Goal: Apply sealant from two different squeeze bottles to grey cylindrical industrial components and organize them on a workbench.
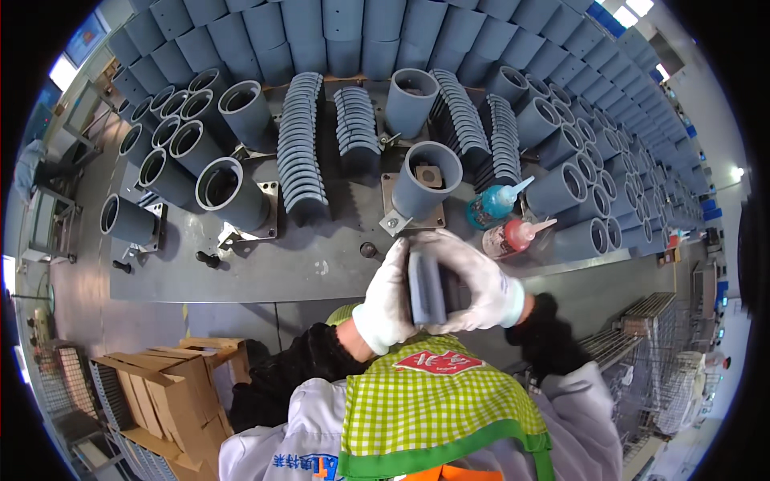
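Note:
Both of my gloved hands are closed around a dark grey curved piece (427, 293), held just in front of the table's near edge. My left hand (385, 305) grips its left side, and my right hand (484, 289) wraps round its right side. Right beyond the hands, a grey hollow cylinder (423, 195) stands upright on a metal clamp plate (393, 224); something small and brownish shows inside it. To its right are a squeeze bottle of teal liquid (489, 207) and another of red liquid (507, 240). A small dark knob (369, 250) lies left of the fixture.
Stacked curved grey segments (301, 152) stand in rows on the metal table (321, 268). Grey cylinders (228, 192) crowd the left, and more (581, 236) lie piled at right. A wall of cylinders (345, 32) rises behind. Cardboard boxes (172, 397) sit at lower left, wire racks (642, 321) at right.

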Demonstrator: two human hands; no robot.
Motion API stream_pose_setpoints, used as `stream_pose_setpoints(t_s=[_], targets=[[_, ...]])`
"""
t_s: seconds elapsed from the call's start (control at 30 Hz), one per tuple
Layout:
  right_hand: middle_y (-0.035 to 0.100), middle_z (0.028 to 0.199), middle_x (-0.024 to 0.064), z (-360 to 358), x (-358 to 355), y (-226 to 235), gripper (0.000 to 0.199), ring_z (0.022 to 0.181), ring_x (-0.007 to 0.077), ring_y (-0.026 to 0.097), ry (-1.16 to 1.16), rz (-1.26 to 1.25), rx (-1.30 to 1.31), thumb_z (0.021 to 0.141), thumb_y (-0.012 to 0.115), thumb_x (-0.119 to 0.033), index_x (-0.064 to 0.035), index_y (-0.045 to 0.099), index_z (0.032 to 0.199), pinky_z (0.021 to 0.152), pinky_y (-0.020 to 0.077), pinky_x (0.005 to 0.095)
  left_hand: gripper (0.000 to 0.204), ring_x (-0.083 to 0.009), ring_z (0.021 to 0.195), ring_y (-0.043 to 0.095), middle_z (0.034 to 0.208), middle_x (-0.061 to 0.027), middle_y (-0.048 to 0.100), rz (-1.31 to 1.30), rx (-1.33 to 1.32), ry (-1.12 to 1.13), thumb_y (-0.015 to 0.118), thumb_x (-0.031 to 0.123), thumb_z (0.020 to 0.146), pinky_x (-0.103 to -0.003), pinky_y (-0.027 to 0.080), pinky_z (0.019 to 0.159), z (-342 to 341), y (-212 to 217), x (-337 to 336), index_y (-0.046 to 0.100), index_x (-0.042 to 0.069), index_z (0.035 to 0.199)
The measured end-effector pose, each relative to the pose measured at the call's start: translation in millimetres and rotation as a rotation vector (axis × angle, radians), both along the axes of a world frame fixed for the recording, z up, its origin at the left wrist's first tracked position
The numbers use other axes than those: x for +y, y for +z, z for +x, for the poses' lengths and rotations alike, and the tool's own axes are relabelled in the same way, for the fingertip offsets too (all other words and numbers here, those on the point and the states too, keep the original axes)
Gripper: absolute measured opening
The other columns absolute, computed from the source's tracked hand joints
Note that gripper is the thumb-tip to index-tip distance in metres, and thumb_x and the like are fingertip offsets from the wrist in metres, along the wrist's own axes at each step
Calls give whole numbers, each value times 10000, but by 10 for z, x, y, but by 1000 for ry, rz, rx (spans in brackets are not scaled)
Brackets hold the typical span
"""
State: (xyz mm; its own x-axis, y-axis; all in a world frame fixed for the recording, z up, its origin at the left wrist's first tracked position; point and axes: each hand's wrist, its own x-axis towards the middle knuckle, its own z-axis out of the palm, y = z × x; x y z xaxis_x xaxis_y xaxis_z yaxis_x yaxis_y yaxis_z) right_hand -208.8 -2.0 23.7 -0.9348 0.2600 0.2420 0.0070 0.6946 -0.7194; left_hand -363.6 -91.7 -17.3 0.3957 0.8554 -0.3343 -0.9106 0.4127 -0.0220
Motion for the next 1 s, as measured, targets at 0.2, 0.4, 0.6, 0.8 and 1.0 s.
stream_pose_setpoints(t_s=[0.2,0.4,0.6,0.8,1.0], targets=[[404,1415,226,136,-232,10,1078,1309,357,423,-216,-263,337,616,895,-300,-15,273,1449,1074,342,440,533,-253,1016,631,1137,-99,638,-3,-129,-105,370,535,985,-453,508,929,-65,-52,0,536,104,1251],[419,1389,250,241,-145,155,1050,1298,403,423,-214,-100,-68,578,871,-259,-11,312,1432,1081,339,463,547,-236,1078,603,1222,-106,598,-20,-10,-93,403,551,972,-456,496,946,66,79,58,521,107,1269],[484,1270,230,-292,-315,696,942,1181,351,484,-46,529,-423,642,803,-294,-26,347,1422,1016,350,446,542,-253,1139,573,1249,-103,577,134,-83,-81,380,574,970,-439,474,975,49,91,73,507,133,1259],[411,1393,198,256,-147,188,1128,1302,259,423,-257,-377,204,558,911,-249,43,260,1432,1084,341,389,488,-244,969,655,1092,-88,651,-75,-34,-78,447,507,967,-458,542,871,-66,180,69,552,97,1211],[348,1427,180,123,-53,143,1186,1309,289,403,-119,-358,231,560,913,-204,24,168,1455,1082,327,394,462,-224,921,658,1041,-72,652,-80,33,-37,379,484,996,-447,549,851,-130,125,104,557,104,1187]])
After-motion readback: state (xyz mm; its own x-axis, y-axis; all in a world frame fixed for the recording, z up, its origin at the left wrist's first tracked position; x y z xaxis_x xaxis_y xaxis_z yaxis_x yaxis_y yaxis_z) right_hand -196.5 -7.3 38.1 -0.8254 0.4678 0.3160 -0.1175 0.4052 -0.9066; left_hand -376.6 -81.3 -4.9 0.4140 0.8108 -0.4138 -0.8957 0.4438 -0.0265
